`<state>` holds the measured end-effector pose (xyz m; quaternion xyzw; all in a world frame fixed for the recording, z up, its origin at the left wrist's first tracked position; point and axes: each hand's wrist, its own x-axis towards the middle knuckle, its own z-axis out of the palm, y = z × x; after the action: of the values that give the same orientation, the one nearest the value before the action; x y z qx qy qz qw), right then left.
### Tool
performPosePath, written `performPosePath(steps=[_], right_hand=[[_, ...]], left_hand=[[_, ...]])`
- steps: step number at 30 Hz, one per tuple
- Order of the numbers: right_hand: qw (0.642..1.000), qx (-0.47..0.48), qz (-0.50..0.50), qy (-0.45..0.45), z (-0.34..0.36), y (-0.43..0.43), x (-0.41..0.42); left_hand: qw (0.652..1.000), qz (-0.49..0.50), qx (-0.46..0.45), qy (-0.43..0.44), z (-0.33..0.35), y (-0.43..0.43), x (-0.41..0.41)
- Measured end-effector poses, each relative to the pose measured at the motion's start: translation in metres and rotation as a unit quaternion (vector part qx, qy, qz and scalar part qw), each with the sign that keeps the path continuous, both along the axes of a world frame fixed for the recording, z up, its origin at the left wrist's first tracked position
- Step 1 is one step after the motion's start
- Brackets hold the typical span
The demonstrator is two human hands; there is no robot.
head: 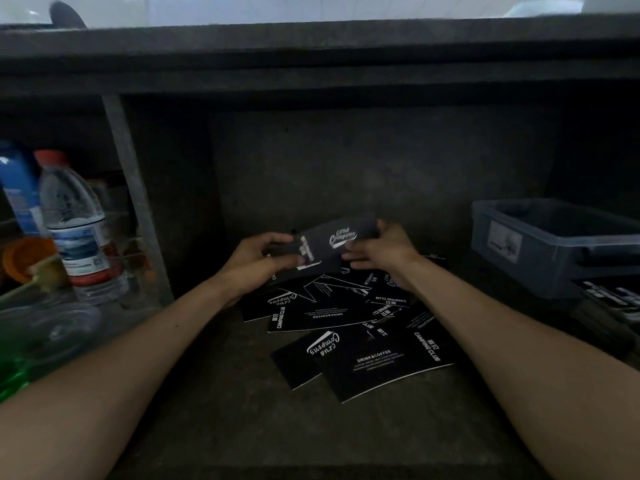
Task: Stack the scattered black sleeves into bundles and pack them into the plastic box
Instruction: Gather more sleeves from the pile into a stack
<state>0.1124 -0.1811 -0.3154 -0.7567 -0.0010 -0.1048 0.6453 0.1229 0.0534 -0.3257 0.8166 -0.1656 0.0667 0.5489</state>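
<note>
Two bare forearms [121, 368] reach from the bottom corners of the frame into a dim recess, over a dark shelf [221, 410] that carries everything in view. At the shelf's right edge sits a grey-blue plastic box [561, 237], its open top facing up, well apart from both hands. Scattered sleeves [346, 327], black with white "Camping Club" and "Drink & Coffee" lettering, lie overlapping at mid-shelf between the forearms, directly below and in front of the hands. By the left edge a clear water bottle [74, 223] with a red cap stands upright, a blue bottle [19, 188] just behind it. Above the far end of the pile, a person holds a small bundle [332, 245] of the same sleeves, lifted off the shelf and tilted up to the right. The left hand [258, 259] pinches its left end, thumb on top and fingers curled beneath; the right hand [384, 249] grips its right end.
</note>
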Motion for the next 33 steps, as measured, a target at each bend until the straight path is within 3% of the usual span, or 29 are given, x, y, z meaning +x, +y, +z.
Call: performPosePath(steps=[3, 8, 11, 14, 19, 23, 27, 33], right_hand=[[0.969, -0.241, -0.057, -0.011, -0.008, 0.006, 0.012], [0.947, -0.319, -0.018, -0.007, 0.011, 0.004, 0.021], [0.900, -0.433, 0.046, -0.019, 0.005, 0.020, 0.012], [0.840, -0.534, 0.093, -0.016, -0.007, 0.036, -0.001], [0.833, -0.545, 0.084, 0.037, 0.016, 0.021, -0.018], [0.875, -0.478, 0.060, 0.046, 0.009, 0.001, -0.022], [0.859, -0.511, 0.013, 0.045, 0.007, -0.002, -0.021], [0.936, -0.347, -0.015, 0.053, 0.008, -0.009, -0.013]], left_hand=[[0.999, -0.002, 0.015, -0.039, -0.006, 0.002, 0.005], [0.990, 0.076, -0.049, -0.106, 0.002, 0.010, 0.017], [0.982, 0.131, -0.098, -0.097, 0.010, 0.023, 0.026], [0.989, 0.123, -0.054, -0.067, 0.002, 0.022, 0.023], [0.992, 0.117, -0.034, -0.043, -0.005, 0.017, 0.026], [0.992, 0.112, -0.028, -0.053, -0.005, 0.015, 0.026], [0.995, 0.092, -0.016, -0.030, -0.007, 0.013, 0.025], [0.996, 0.084, -0.014, -0.035, -0.005, 0.012, 0.021]])
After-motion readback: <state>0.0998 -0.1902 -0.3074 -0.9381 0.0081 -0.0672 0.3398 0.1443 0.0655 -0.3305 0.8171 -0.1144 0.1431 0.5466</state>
